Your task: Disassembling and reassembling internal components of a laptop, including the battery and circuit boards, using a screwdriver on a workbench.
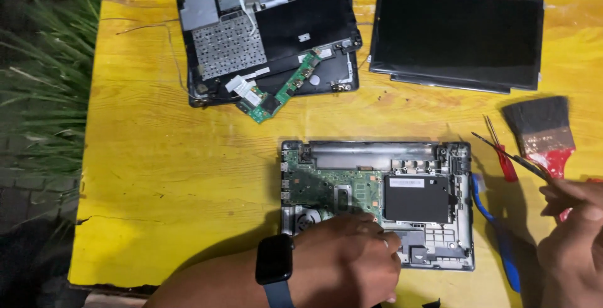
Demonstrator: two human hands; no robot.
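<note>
My left hand [352,258] rests on the near edge of the opened laptop base [377,204], fingers together, pressing its board. My right hand [575,232] grips tweezers [512,157], fingers clamped. Beyond on the yellow counter [157,157]: red-handled brush [543,132], loose circuit board [282,88], detached screen panel [455,38].

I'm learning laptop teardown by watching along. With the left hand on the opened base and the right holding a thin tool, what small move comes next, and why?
Probably bring the thin tool in the right hand across to the opened laptop base. The left hand already rests on its lower edge near the green board, while the tool's tip sits off to the right, clear of it.
</note>
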